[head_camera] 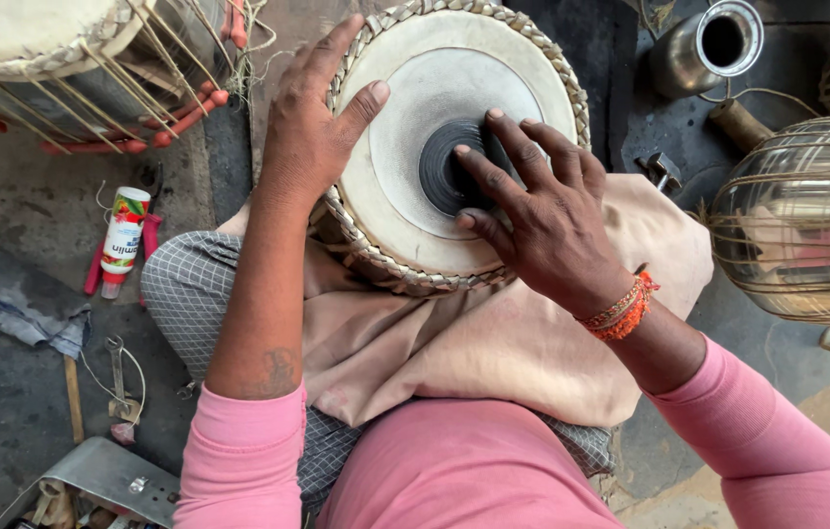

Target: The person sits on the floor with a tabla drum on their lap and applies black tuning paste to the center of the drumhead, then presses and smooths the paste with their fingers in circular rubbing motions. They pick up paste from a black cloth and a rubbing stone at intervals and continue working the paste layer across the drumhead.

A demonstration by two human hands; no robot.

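Lap cloth (493, 343), drum (454, 137) under both hands

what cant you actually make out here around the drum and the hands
- Drum body, head view: only the skin shows; the beige cloth and both hands cover its sides.
- Part of the black patch: the right hand fingers lie over it.
- Left hand palm: pressed on the rim, so its grip is unseen.
- Second drum: cut off by the top-left edge.
- Metal pot: inside too dark to see.
- Metal tray: cut off by the bottom edge.
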